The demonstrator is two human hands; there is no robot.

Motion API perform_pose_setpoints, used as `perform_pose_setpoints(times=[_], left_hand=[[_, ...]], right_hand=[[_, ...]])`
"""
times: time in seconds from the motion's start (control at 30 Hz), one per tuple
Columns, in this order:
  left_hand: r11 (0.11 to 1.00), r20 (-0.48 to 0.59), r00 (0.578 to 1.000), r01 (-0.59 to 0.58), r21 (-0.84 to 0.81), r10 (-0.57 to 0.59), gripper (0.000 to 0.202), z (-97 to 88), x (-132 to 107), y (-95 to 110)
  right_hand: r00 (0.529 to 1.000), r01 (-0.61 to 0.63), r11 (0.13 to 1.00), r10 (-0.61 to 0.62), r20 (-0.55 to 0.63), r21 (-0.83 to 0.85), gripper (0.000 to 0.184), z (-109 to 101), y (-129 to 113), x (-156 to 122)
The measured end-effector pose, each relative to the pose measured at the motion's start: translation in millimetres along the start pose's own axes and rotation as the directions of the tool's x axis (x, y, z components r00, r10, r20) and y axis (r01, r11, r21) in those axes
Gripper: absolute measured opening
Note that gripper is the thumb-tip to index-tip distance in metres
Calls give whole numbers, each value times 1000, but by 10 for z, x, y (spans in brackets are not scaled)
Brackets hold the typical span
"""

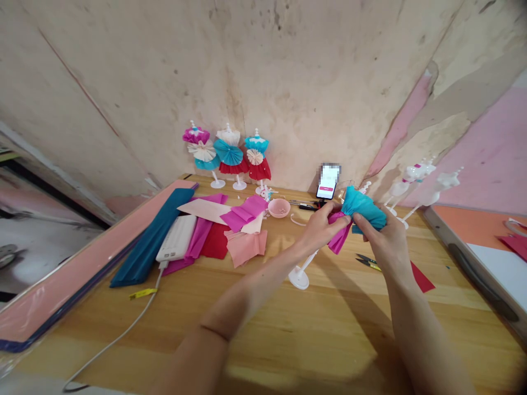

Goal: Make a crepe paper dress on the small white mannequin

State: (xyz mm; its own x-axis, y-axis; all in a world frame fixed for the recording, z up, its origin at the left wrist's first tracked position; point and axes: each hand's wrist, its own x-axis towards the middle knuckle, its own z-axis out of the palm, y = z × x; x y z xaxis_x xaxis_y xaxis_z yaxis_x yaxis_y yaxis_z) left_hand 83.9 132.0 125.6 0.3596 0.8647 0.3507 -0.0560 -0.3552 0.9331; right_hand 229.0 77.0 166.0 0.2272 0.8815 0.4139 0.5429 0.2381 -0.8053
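Between my two hands is a small white dress form, tilted so that its round base (298,278) hangs toward the lower left. Turquoise crepe paper (366,209) is gathered around its body, and magenta crepe paper (339,241) flares below. My left hand (323,226) is closed at the gather where the two colours meet. Wrapped around the turquoise side, my right hand (389,235) presses its thumb near the same gather. The form's white neck tip (365,187) shows behind the paper; most of its body is hidden. Thread snips (368,262) lie under my right hand.
Three dressed forms (230,153) stand along the wall, and bare white forms (442,186) at right. A phone (328,182) leans upright behind a pink bowl (279,208). Crepe sheets (154,236) and a cabled power bank (177,238) lie left; a red scrap (422,278) lies right.
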Motion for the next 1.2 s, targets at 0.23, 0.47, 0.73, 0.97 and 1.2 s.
perform_pose_setpoints(times=[0.23, 0.47, 0.73, 0.97, 1.2], left_hand=[[1000, 46, 999, -24, -5, 25, 35, -21, -11, 69], [992, 67, 996, -61, 110, 54, 35, -27, -16, 62], [974, 27, 996, -83, 208, 79, 31, -8, -19, 17], [999, 23, 999, -31, 26, 31, 30, -37, 5, 69], [1000, 34, 999, -26, 16, 26, 29, -30, 18, 35]], right_hand=[[1000, -10, 1000, 10, 3, -9, 30, 2, -4, -4], [1000, -7, 999, 6, -26, -37, 31, -12, -2, -4], [999, 17, 998, -20, -40, -64, 34, -20, -19, -16], [999, 34, 996, -35, -10, -88, 34, -37, 21, -22], [1000, 23, 997, -22, 12, -77, 31, -57, -3, -25]])
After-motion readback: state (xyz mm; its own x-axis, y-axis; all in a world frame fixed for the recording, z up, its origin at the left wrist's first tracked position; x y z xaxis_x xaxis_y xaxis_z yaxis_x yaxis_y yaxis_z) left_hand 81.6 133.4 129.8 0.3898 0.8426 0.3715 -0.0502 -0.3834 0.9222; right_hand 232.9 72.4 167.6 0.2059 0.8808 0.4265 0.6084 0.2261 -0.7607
